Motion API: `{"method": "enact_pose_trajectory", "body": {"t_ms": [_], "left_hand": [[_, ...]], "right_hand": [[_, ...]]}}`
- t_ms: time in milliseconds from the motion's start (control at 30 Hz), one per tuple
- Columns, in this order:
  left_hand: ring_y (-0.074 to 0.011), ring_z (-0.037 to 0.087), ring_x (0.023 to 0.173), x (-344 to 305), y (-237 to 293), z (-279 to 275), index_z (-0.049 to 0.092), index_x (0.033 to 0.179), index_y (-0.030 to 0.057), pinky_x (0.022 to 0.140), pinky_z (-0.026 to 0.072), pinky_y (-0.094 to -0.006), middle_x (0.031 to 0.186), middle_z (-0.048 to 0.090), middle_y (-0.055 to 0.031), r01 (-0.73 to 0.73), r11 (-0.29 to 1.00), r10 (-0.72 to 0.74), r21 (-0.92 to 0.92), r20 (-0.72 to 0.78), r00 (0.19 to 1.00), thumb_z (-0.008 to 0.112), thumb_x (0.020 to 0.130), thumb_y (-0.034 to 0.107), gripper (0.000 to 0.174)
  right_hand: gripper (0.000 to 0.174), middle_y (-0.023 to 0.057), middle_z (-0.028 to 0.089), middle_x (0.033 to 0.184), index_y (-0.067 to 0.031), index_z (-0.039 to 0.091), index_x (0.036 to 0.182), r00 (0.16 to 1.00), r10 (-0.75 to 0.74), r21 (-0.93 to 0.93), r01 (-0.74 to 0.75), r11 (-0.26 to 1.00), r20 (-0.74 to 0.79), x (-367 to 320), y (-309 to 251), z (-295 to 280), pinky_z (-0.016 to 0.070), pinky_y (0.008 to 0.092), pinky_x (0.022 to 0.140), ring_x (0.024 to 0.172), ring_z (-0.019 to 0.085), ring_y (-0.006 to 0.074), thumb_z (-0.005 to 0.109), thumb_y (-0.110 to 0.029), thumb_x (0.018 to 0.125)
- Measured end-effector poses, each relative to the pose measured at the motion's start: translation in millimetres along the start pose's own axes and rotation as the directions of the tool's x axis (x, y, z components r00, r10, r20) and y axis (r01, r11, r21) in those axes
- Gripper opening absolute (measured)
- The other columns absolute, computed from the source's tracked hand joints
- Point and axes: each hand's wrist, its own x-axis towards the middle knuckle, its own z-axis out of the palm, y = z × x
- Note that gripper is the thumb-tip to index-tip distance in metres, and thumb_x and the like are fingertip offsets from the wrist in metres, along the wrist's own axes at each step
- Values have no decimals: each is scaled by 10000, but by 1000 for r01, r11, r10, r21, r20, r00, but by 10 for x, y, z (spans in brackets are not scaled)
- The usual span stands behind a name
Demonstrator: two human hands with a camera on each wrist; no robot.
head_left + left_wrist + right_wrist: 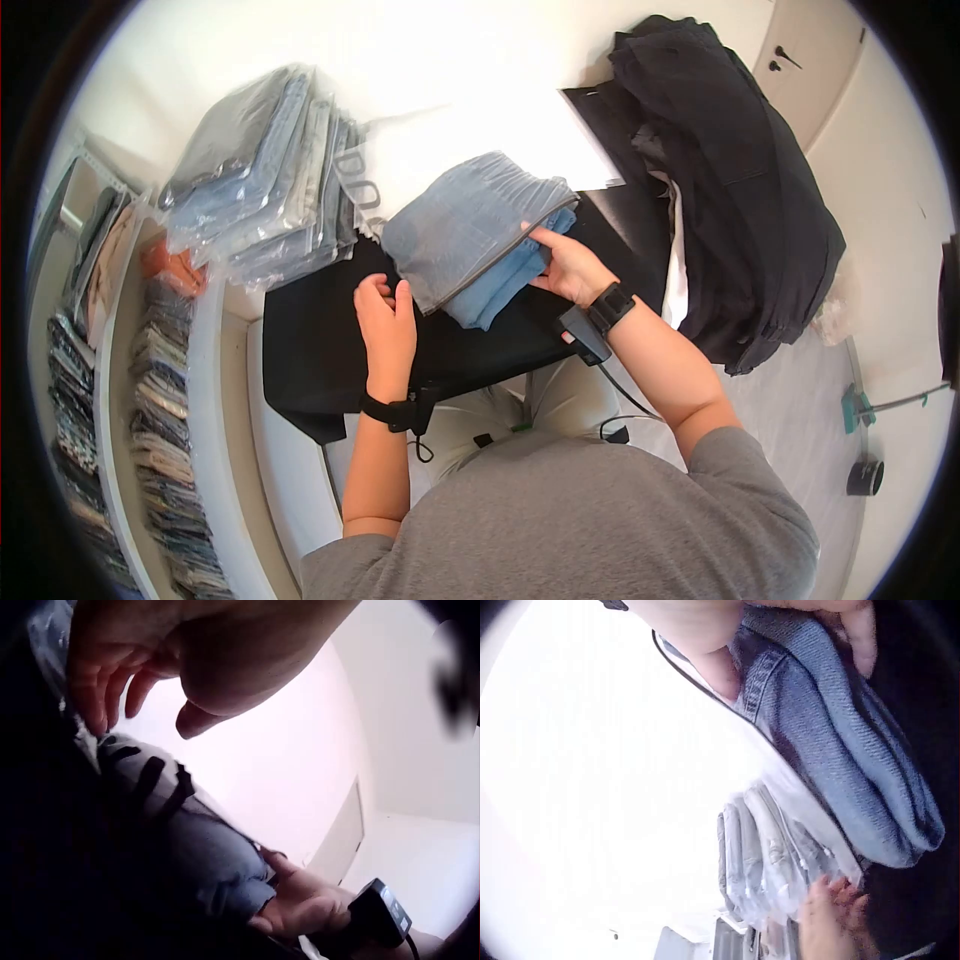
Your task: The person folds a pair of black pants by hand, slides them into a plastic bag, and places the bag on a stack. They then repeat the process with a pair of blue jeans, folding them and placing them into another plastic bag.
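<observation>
Folded blue jeans point(497, 287) lie partly inside a frosted plastic garment bag point(455, 225) on the black-covered table. Their lower folds stick out past the bag's dark-edged opening. My right hand point(575, 268) grips the jeans at the right end, thumb by the bag's edge and fingers on the far side of the folds. The right wrist view shows the denim layers point(832, 742) between thumb and fingers. Just left of the bag, my left hand point(388, 325) hovers with loosely bent fingers and holds nothing. In the left wrist view its fingertips point(94, 724) overlap a plastic edge.
Bagged folded garments point(270, 165) are stacked at the table's back left. A dark heap of clothing point(735, 190) covers the right side. Shelves point(215, 400) packed with bagged clothes stand at left. A white sheet point(520, 130) lies behind the bag on the black table cover point(320, 365).
</observation>
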Motion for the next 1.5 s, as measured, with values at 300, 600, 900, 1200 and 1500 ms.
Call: {"method": "enact_pose_trajectory", "body": {"t_ms": [300,600,900,1200,1500], "left_hand": [[-111,531,530,-135,-189,139,553,714,3,493,404,-266,607,572,-57,321,915,-190,-243,444,876,483,956,308,395],[-82,449,541,-584,214,68,479,679,33,529,390,-241,581,464,-1,295,809,138,-508,653,745,466,965,238,352],[-320,525,1004,-487,643,-515,574,1043,49,840,409,-414,1085,577,-146,-222,975,211,24,228,950,596,775,112,275],[-364,295,1341,-94,1084,431,409,1346,73,1061,288,-502,1434,320,-196,-709,705,629,-15,476,615,579,722,55,647],[-343,392,1286,-18,1438,749,451,1308,56,1018,377,-444,1344,467,-161,-692,711,591,121,429,682,496,825,58,485]], "right_hand": [[283,96,571,1162,-47,514,1179,1000,-2,126,-1,992,26,180,116,205,513,408,865,1061,576,236,556,-135,914],[464,137,504,1254,-8,411,1276,989,-148,216,142,966,8,118,126,66,421,449,972,1133,512,266,610,-184,896],[406,77,547,1206,-59,442,1275,993,-82,101,73,992,90,34,481,-47,519,400,848,1064,570,232,591,-150,909],[295,125,564,1114,15,457,1183,978,-182,31,179,983,105,-129,575,-29,533,329,749,967,603,190,533,-89,918],[344,107,554,1156,-53,425,1250,904,-329,309,241,920,274,-284,602,-58,515,332,829,1030,581,191,521,-176,944]]}}
